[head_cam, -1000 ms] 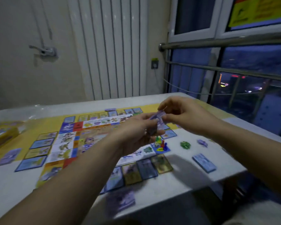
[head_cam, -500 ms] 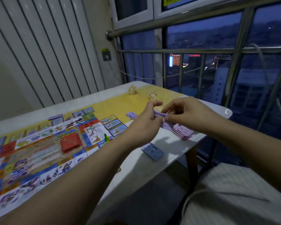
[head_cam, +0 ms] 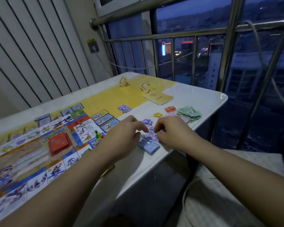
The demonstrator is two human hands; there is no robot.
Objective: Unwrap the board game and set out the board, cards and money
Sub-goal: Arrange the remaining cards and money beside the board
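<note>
The purple banknotes (head_cam: 150,133) lie in a loose heap on the white table (head_cam: 208,99), close to the edge nearest the person, and both hands are down over them. Half a second ago the two hands held a single purple note together in the air. Now they have dropped to the tabletop and parted, and the view has swung a little to the right.

The right hand (head_cam: 170,132) has its fingers curled down, tips on the heap's right side; whether they pinch a note or only touch it I cannot tell. The left hand (head_cam: 124,136) hovers just left of the heap, fingers loosely bent, forefinger and thumb apart with nothing between them.

A stack of blue banknotes (head_cam: 149,146) touches the heap on its near side, close to the table edge. Beyond the hands sit a purple token (head_cam: 147,122), a yellow token (head_cam: 157,115) and an orange token (head_cam: 170,109). To their right, a fanned pile of green banknotes (head_cam: 189,113) lies near that same edge.

Farther back are a small pile of purple cards (head_cam: 124,108), a yellow booklet (head_cam: 159,98) and two crumpled paper wads (head_cam: 124,82).

The game board (head_cam: 31,153) fills the left, carrying a red card deck (head_cam: 60,143) and coloured pawns (head_cam: 97,134), with property cards (head_cam: 105,119) along its far corner.

Bare white tabletop shows between the booklet and the rounded far corner. A metal railing (head_cam: 170,36) stands just past it.
</note>
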